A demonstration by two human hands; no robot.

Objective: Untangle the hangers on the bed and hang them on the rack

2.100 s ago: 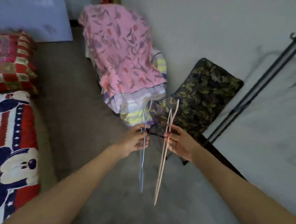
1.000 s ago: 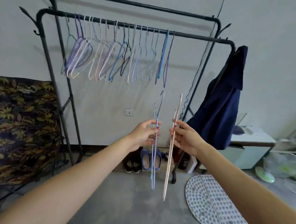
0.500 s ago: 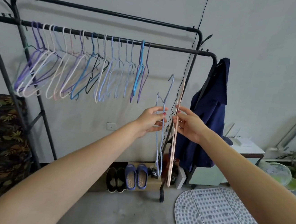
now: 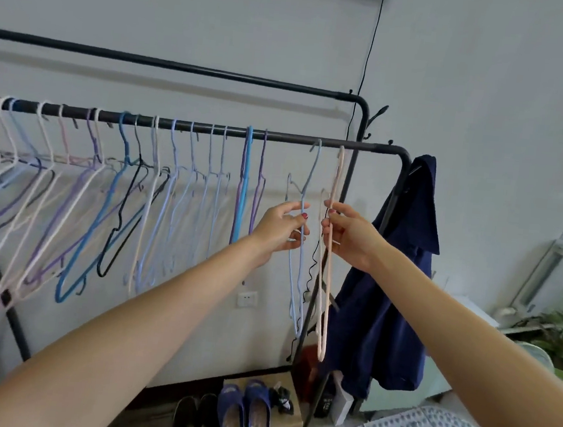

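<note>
Both hangers now nearer rack

Two bare forearms are seen, no sleeves worn down to the wrists. No rings or bands are shown on the left hand or the right hand. Red polish is worn on the nails, glimpsed at a fingertip of each hand.
</note>
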